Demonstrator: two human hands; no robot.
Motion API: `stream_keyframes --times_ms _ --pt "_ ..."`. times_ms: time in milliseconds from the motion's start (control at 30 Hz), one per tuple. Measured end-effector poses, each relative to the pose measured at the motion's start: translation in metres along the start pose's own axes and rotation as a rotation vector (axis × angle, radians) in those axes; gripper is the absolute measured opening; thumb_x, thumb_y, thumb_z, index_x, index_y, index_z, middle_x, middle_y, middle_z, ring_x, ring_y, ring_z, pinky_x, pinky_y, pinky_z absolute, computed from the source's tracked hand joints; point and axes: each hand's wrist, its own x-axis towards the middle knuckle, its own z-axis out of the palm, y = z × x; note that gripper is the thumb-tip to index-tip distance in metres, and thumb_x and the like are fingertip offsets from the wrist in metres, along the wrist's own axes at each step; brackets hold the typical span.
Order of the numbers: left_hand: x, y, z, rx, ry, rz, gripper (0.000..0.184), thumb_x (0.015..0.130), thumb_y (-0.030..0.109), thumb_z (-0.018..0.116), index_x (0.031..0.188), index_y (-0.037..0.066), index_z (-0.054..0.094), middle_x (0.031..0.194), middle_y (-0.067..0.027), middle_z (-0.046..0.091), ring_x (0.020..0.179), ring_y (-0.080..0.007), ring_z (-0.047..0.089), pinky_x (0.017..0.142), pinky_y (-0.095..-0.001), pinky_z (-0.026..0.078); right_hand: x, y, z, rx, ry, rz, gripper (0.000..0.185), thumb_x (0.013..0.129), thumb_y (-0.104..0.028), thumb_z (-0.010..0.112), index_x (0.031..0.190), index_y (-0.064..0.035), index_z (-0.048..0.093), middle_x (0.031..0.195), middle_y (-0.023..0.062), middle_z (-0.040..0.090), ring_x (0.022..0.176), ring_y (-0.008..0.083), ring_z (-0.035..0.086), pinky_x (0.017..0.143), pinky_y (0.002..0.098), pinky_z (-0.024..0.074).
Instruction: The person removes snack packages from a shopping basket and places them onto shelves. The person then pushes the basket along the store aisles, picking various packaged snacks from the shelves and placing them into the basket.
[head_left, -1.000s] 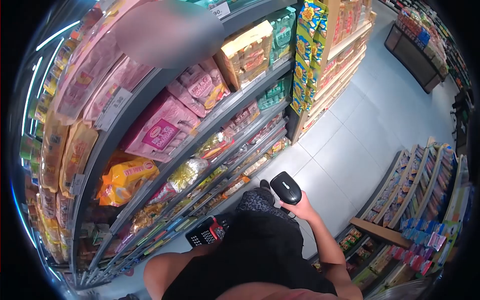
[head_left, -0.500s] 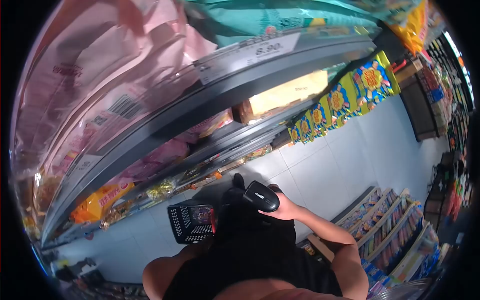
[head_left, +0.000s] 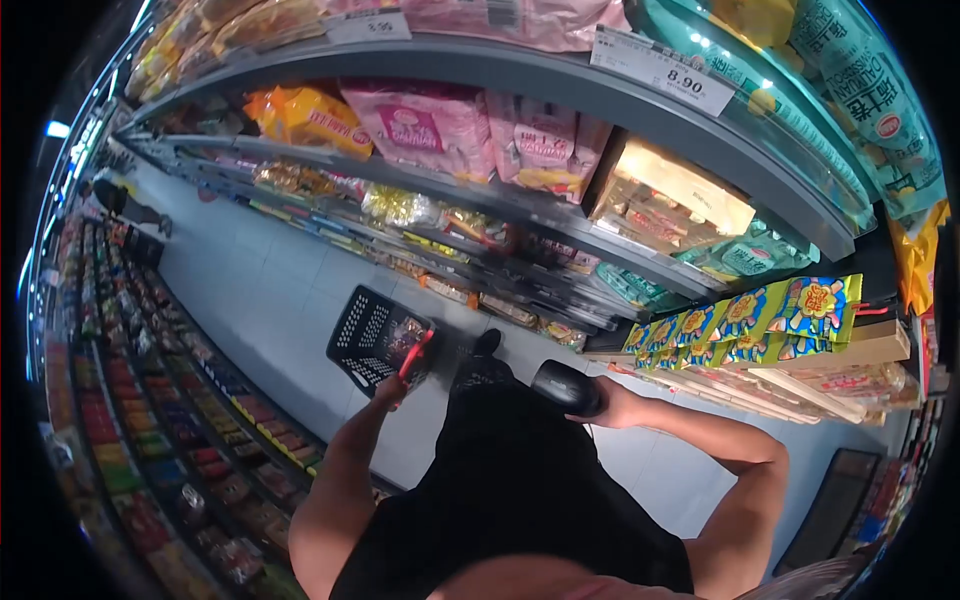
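My left hand (head_left: 393, 386) is closed round the red handle (head_left: 417, 352) of a black shopping basket (head_left: 350, 325). The basket hangs beside my left leg, with a packaged item (head_left: 405, 338) lying inside it. In front of my right thigh, my right hand (head_left: 617, 403) grips a rounded black handheld device that looks like a barcode scanner (head_left: 563, 389). Part of the device's grip is hidden by my fingers. Both hands are below the shelf of pink snack bags (head_left: 425, 125).
Ahead runs a curved shelf edge (head_left: 480, 65) with price labels. Yellow-green candy packs (head_left: 740, 315) hang on its right. Another stocked shelf (head_left: 190, 440) lines the left, and tiled floor (head_left: 250, 280) lies between. A person (head_left: 125, 203) is far down the aisle.
My view has turned left and backed away from the shelf. My left arm and its hand on the basket handle now show. The scanner appears farther right, still in my right hand.
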Motion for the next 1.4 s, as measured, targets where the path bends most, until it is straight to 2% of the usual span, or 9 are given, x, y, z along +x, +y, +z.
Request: stream_keyframes --times_ms 67,133,167,200,333,467,833,1033,1400 --pt "0.005 -0.009 0.025 -0.038 0.142 0.066 0.040 0.092 0.029 0.060 0.119 0.000 0.060 0.103 -0.0253 0.072 0.097 -0.0422 0.073 0.084 -0.0512 0.058 -0.001 0.006 -0.004 -0.004 -0.097 -0.026 0.053 0.086 -0.016 0.083 0.129 0.0014 0.058 0.119 0.0114 0.068 0.111 0.0144 0.060 0.101 0.0319 0.0475" --pt "0.055 -0.051 0.071 0.020 0.398 0.279 0.048 0.092 0.026 0.068 0.131 0.003 0.052 0.093 -0.0177 0.073 0.066 -0.0273 0.074 0.061 -0.0386 0.060 -0.014 -0.002 0.001 0.021 -0.011 -0.129 0.048 0.086 -0.015 0.083 0.125 0.0005 0.059 0.113 0.0100 0.068 0.105 0.0136 0.060 0.097 0.0312 0.0481" --pt "0.048 -0.048 0.072 0.039 0.432 0.339 0.049 0.091 0.026 0.069 0.132 0.003 0.052 0.104 -0.0199 0.073 0.085 -0.0312 0.075 0.076 -0.0411 0.060 -0.020 -0.001 -0.003 -0.058 -0.068 -0.098 0.042 0.086 -0.014 0.082 0.120 -0.0007 0.062 0.106 0.0089 0.070 0.100 0.0135 0.062 0.094 0.0317 0.0496" --pt "0.008 -0.010 0.044 -0.030 0.176 0.050 0.053 0.090 0.026 0.071 0.134 0.003 0.052 0.119 -0.0208 0.070 0.108 -0.0340 0.071 0.092 -0.0425 0.056 -0.029 0.003 -0.004 -0.075 -0.069 -0.108 0.041 0.086 -0.015 0.083 0.119 -0.0008 0.063 0.104 0.0085 0.071 0.098 0.0133 0.062 0.092 0.0319 0.0501" --pt "-0.055 0.035 0.003 -0.062 0.068 0.088 0.057 0.089 0.029 0.073 0.136 0.004 0.054 0.125 -0.0213 0.068 0.118 -0.0358 0.066 0.099 -0.0425 0.053 -0.071 0.014 -0.015 -0.083 -0.050 -0.022 0.038 0.084 -0.016 0.086 0.114 -0.0017 0.066 0.103 0.0083 0.073 0.096 0.0124 0.064 0.089 0.0322 0.0522" --pt "-0.051 0.031 0.001 0.054 0.021 0.169 0.065 0.092 0.039 0.068 0.142 0.001 0.052 0.121 -0.0264 0.069 0.104 -0.0363 0.073 0.091 -0.0429 0.058 -0.093 0.020 -0.019 -0.092 0.030 -0.042 0.038 0.085 -0.014 0.085 0.116 -0.0019 0.067 0.103 0.0068 0.073 0.096 0.0130 0.065 0.091 0.0331 0.0532" --pt "-0.054 0.014 0.014 0.005 0.146 0.139 0.076 0.086 0.044 0.071 0.144 0.002 0.045 0.133 -0.0263 0.063 0.124 -0.0430 0.061 0.106 -0.0473 0.049 -0.113 -0.038 -0.008 -0.137 0.009 0.034 0.022 0.084 -0.008 0.083 0.101 -0.0017 0.070 0.089 0.0028 0.072 0.083 0.0103 0.064 0.078 0.0308 0.0538" --pt "-0.021 -0.021 0.034 -0.097 0.217 0.201 0.070 0.086 0.044 0.073 0.137 0.002 0.050 0.125 -0.0255 0.066 0.117 -0.0416 0.065 0.100 -0.0483 0.051 -0.069 -0.038 0.024 -0.021 0.293 0.100 0.014 0.083 -0.005 0.081 0.087 -0.0029 0.068 0.079 0.0016 0.068 0.073 0.0101 0.062 0.070 0.0296 0.0521" --pt "-0.024 -0.009 0.013 -0.445 0.189 0.272 0.062 0.090 0.066 0.064 0.106 0.007 0.074 0.102 -0.0237 0.074 0.100 -0.0425 0.070 0.089 -0.0519 0.054 0.133 -0.098 0.120 -0.113 0.168 -0.110 0.018 0.086 -0.008 0.082 0.092 -0.0013 0.067 0.080 -0.0004 0.067 0.075 0.0078 0.060 0.070 0.0281 0.0513"
